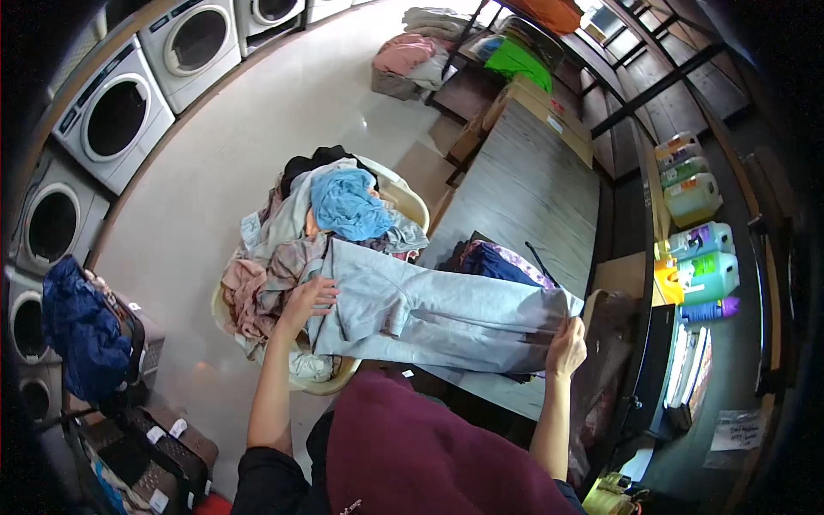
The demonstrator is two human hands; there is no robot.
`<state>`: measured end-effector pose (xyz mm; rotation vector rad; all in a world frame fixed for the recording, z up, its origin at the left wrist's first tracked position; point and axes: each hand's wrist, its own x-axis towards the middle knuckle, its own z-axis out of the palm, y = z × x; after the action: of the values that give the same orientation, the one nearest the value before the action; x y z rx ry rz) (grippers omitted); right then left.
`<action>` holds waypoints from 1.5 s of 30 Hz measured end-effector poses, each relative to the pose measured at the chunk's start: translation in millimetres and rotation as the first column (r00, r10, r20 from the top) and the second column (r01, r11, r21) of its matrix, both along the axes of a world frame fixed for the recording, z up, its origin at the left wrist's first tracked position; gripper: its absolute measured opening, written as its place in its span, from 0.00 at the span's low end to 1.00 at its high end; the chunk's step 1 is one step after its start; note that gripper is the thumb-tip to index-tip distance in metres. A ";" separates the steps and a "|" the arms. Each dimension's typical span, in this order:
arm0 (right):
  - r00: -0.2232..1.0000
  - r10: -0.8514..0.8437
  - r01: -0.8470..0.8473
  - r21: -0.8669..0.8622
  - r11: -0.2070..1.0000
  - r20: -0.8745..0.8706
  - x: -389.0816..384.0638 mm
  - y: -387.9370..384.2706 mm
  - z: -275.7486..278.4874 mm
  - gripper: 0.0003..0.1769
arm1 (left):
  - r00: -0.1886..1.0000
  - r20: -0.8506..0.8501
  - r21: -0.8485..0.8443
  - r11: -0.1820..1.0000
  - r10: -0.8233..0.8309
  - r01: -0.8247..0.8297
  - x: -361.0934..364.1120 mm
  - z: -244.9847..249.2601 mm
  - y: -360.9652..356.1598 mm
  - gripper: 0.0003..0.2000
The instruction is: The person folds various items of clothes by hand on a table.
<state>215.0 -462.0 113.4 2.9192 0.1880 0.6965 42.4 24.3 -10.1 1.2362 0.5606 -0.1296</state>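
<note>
Light grey trousers point(463, 305) stretch sideways before me, from the laundry heap across to the grey table. Their far end is pinched in my right hand point(566, 345), fingers closed on the cloth. My left hand point(309, 302) lies at the other end, near the waist, with fingers extended over the fabric. Beneath and beyond it, a cream basket point(403, 190) overflows with clothes, among them a blue crumpled cloth point(350, 204) and a pinkish-brown garment point(245, 292). Part of a dark blue folded pile point(493, 262) shows behind the trousers on the table.
The grey table point(524, 189) runs away on my right, beside a shelf with detergent jugs point(708, 276). Front-loading machines point(116, 116) line the left wall. Baskets point(172, 438) stand at lower left, one with a dark blue bag point(77, 326). Folded laundry point(408, 56) sits farther back.
</note>
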 end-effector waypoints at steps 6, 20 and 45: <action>0.984 0.015 -0.042 0.150 0.988 0.178 -9.9 35.1 23.6 0.11 | 0.998 0.070 0.078 0.997 -0.003 -0.002 8.3 22.5 -4.6 0.26; 0.670 0.731 -0.095 0.962 0.257 -0.129 -80.7 258.9 71.5 0.16 | 0.980 0.092 -0.493 0.847 -0.177 0.199 20.5 27.4 5.0 0.48; 0.718 0.207 0.203 0.484 0.851 -0.665 -108.8 178.1 -92.6 0.28 | 0.942 0.322 0.843 0.423 0.099 -0.333 30.5 33.7 -43.6 0.28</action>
<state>106.3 -283.9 20.8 3.5634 0.0687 -0.5258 72.9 -19.4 23.6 2.1772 0.5962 0.6344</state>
